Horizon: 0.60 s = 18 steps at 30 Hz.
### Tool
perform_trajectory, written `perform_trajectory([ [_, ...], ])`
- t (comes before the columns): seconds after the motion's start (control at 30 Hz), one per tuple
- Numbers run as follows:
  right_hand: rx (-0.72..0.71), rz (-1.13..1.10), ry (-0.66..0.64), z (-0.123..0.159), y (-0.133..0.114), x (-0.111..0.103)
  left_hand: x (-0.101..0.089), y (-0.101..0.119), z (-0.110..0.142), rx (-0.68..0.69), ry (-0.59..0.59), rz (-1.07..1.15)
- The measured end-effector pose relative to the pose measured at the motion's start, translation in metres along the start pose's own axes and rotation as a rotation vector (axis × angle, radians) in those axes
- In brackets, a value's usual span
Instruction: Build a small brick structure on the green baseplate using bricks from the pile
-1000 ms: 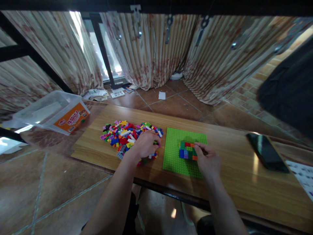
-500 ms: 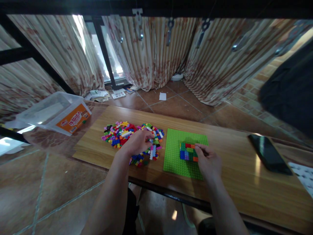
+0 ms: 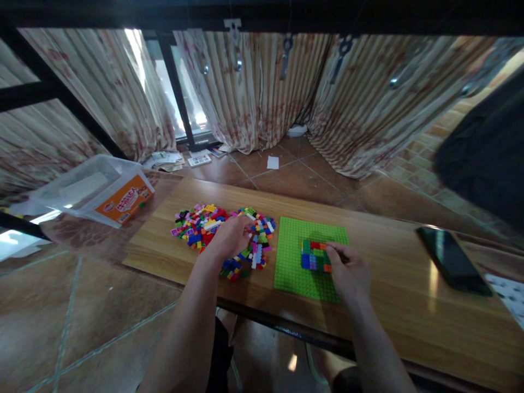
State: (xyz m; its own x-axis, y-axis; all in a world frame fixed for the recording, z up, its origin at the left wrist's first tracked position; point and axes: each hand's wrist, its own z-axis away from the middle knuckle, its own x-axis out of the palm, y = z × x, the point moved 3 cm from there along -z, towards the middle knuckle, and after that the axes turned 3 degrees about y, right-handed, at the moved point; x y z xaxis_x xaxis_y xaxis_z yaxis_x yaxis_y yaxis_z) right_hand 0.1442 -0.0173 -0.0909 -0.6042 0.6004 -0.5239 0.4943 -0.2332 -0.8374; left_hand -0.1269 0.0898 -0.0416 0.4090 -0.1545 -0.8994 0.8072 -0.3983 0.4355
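Observation:
My left hand (image 3: 232, 238) reaches over the loose pile of small toy building bricks (image 3: 200, 224), its fingers curled together and pointing down at the pile's right side. What is between those fingertips, if anything, is hidden. On a green studded baseplate (image 3: 290, 273) sits a low rectangular build of bricks (image 3: 313, 263) in green, red, blue, purple and orange. My right hand (image 3: 350, 268) is closed at the build's right edge, thumb and fingers pinching its upper right corner. The hand covers part of that side.
A clear plastic box (image 3: 88, 188) with an orange label stands at the table's left end. To the right lie a black phone (image 3: 452, 262) and a patterned white sheet (image 3: 507, 297). The wooden table's front edge (image 3: 286, 327) runs above my legs.
My left hand has shifted slightly within the brick pile, its fingers curling in more. The right hand keeps its place at the build. The whole view has moved a little.

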Motion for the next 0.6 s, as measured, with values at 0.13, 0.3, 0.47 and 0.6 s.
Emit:
perform_trajectory([
  [0.13, 0.006, -0.004, 0.002, 0.0, -0.001, 0.0, 0.005, 0.01, -0.01, 0.047, 0.117, -0.025],
  [0.3, -0.024, -0.019, -0.007, 0.001, -0.001, -0.001, 0.018, 0.027, -0.026, 0.069, 0.222, -0.077],
  [0.47, -0.03, -0.035, -0.003, 0.001, -0.001, -0.002, 0.032, 0.043, -0.032, 0.025, 0.22, -0.148],
  [0.6, 0.002, -0.072, 0.004, 0.0, -0.001, -0.003, 0.039, 0.044, -0.033, -0.018, 0.225, -0.204],
])
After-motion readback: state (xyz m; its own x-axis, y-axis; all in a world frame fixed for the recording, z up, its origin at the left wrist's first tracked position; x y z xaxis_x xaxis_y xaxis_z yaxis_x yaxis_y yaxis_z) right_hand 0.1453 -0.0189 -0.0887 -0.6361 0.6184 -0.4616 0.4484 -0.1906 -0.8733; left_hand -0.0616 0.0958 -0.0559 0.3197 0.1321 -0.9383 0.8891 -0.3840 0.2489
